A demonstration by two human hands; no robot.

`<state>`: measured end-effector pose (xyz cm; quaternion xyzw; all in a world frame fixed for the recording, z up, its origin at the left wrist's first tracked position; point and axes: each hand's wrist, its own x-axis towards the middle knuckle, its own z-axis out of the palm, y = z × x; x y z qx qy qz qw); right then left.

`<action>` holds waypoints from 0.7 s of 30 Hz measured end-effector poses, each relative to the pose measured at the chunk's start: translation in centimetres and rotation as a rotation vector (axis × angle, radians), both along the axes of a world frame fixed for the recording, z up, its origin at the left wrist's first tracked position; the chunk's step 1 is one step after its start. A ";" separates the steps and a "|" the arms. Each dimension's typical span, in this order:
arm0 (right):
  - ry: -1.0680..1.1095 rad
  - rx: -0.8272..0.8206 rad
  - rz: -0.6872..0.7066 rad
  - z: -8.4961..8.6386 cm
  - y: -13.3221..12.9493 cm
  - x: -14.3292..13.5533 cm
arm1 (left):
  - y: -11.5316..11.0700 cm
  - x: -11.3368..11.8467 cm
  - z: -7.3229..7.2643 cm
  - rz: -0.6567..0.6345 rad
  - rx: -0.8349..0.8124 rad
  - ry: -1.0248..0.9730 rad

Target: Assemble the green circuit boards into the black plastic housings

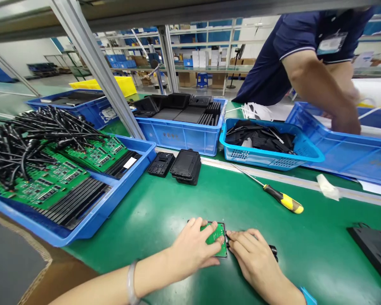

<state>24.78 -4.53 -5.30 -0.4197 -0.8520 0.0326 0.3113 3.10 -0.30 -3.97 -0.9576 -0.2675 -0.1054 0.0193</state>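
On the green tabletop in front of me lies a green circuit board (220, 231) seated in a black plastic housing (225, 225). My left hand (192, 245) grips it from the left, thumb and fingers bent over the board's face. At the right edge of the housing, my right hand (254, 256) is closed with its fingertips pinched together around a black cable. The dark end of that cable (274, 252) pokes out behind the right hand; the rest is hidden under the fingers.
Blue bins hold boards with black cables (66, 169) and black housings (190, 114). A turquoise basket (273, 159) contains black parts. Stacked housings (186, 166), a yellow-black screwdriver (282, 198) and a black device (373, 250) lie on the table. A co-worker's arm (324, 89) reaches into a bin opposite.
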 end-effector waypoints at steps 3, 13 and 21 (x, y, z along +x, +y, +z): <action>0.000 -0.001 0.010 0.0 0.2 0.2 | -0.4 0.2 -0.4 0.036 0.002 -0.013; -0.140 -0.069 0.007 1.2 0.1 -0.3 | 2.4 -1.1 -0.4 -0.050 -0.225 -0.154; -0.214 0.020 -0.079 0.3 -0.1 1.4 | 3.9 1.4 0.2 -0.179 -0.221 -0.133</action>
